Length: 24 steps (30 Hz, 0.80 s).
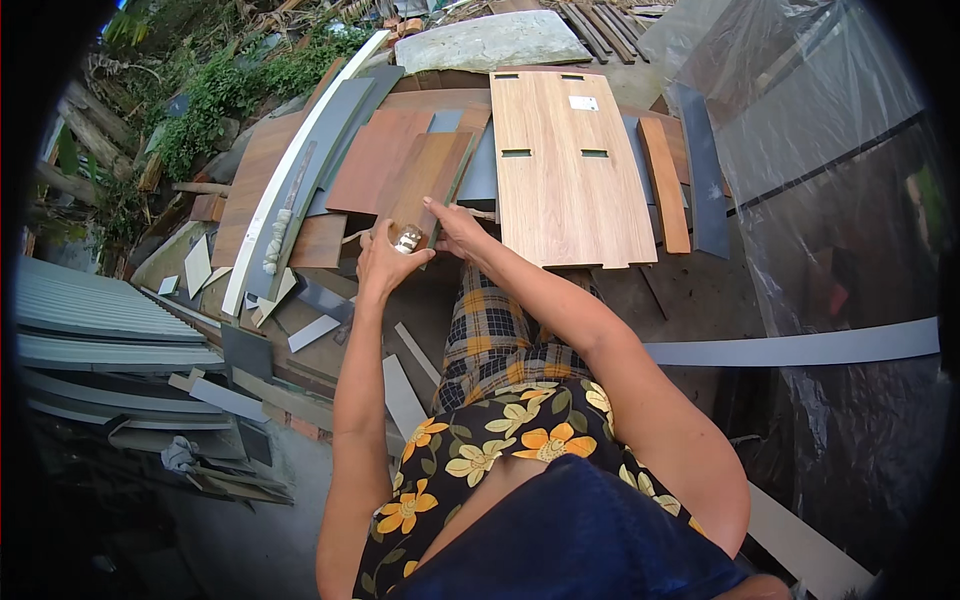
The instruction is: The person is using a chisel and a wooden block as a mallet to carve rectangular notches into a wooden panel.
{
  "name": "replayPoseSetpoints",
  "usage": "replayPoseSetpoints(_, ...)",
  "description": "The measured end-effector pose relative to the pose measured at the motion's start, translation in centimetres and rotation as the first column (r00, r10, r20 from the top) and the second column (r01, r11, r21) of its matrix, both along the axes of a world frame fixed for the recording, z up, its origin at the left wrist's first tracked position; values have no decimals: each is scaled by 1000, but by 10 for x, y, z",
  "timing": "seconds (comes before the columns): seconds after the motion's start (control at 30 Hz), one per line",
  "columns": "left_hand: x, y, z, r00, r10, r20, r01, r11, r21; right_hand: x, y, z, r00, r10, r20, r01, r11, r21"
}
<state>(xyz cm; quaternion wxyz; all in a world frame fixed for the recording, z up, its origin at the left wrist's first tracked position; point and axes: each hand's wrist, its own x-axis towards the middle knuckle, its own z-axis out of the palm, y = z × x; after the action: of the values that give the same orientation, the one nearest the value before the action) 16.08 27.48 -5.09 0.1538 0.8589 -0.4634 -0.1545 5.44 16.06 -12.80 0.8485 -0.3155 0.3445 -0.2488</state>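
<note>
A narrow brown wood-grain board (432,165) lies at a slant in front of me, its near end between my hands. At that near end, my left hand (385,262) curls its thumb and fingers around a small shiny, rounded object (408,238); its exact kind is unclear. My right hand (462,230) grips the board's right edge, thumb on top and the other fingers partly hidden below. Under the board's left side is a reddish-brown panel (372,165). Just right of my right hand lies a large light wood panel (565,150) with dark slots and a white label.
Left of the boards runs a long white strip (290,185) beside grey boards (345,135). An orange-brown plank (664,185) and dark grey plank (704,170) lie at right, near clear plastic sheeting (800,130). Corrugated sheets (100,310) and offcuts are at lower left.
</note>
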Motion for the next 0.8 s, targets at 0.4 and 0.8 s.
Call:
replayPoseSetpoints(0.4,-73,17,18,936,-351,-8,350,934,-70,-119,56,13,904,-391,172,375,919,118)
replayPoseSetpoints(0.8,-101,-69,12,664,-747,36,736,661,148,-247,59,46,992,-12,-122,15,1000,20)
